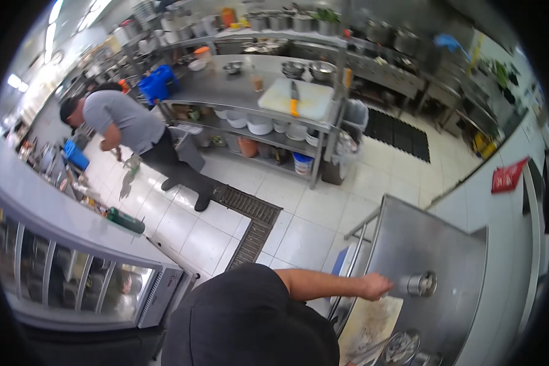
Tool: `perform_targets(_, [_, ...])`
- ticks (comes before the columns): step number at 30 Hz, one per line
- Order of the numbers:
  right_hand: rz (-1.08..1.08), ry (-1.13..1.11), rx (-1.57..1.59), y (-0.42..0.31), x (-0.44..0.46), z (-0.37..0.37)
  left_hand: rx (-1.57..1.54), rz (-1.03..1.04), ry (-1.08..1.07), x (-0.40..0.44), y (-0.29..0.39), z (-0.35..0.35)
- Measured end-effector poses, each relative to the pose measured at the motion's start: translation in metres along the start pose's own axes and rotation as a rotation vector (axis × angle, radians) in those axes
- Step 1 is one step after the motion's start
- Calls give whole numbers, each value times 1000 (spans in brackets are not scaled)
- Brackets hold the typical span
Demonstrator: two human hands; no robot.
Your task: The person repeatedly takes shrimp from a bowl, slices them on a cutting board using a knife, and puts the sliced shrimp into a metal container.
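My left hand reaches over the steel table with its fingers closed. Blur beside them hides what, if anything, they hold. Just past the fingers stands a small metal pot with pale contents. A light cutting board, stained with dark bits, lies below this hand. At the bottom edge only a sliver of my right hand shows, at the end of a long knife whose blade lies over the board. Beside the blade is a metal bowl filled with pale grey pieces. Another metal container is partly cut off.
The steel table runs along the right wall. A co-worker in a grey shirt bends over at the left. Across the aisle, a steel counter bears a white board and an orange-handled knife. A drain grate crosses the tiled floor.
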State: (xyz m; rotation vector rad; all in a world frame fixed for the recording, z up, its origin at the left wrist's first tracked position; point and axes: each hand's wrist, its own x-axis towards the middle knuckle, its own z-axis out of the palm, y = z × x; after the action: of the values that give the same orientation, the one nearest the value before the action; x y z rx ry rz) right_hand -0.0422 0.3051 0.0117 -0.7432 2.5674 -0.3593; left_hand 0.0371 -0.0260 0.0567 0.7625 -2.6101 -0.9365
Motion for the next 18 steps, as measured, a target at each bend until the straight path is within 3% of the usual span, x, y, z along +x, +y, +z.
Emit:
perform_targets(14, [-155,1,-92,-14,67,12,-106,-175,44,-58,-16,-38])
perform_targets(16, [-105,-13,-61,15,57,14,-119,-138,-18,-41,-22,-27])
perform_targets(18, [-16,-29,-10,43,32,22,-118,-52,-51,-16,-54,26])
